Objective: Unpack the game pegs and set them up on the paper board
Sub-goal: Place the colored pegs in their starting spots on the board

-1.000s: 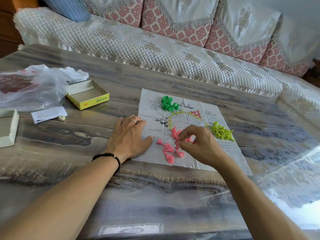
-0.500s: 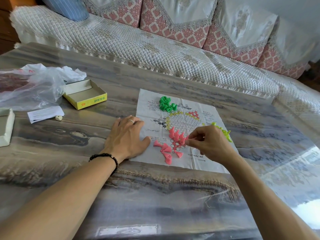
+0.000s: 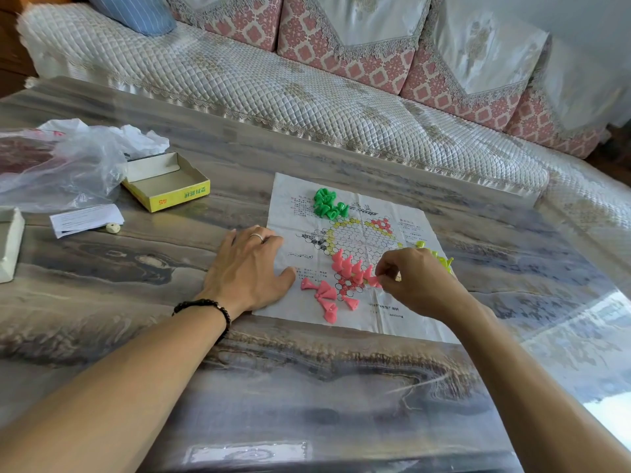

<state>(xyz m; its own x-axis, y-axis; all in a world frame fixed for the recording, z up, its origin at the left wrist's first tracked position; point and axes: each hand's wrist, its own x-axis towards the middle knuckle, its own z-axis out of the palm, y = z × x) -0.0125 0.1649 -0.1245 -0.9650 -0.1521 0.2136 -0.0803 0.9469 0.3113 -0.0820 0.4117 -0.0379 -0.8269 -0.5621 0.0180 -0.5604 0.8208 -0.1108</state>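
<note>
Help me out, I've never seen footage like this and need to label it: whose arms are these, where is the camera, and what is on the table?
There is no machine here. A person wears a camera on the head, so the view looks down at their own arms. The left hand lies flat, pressing the paper board onto the table. The right hand pinches one pink peg at the end of a row of upright pink pegs; other pink ones lie tipped over nearby. Green pegs sit in a heap at the board's far edge, and yellow-green pegs show behind the right hand. To the left lie an open yellow box and a plastic bag.
</note>
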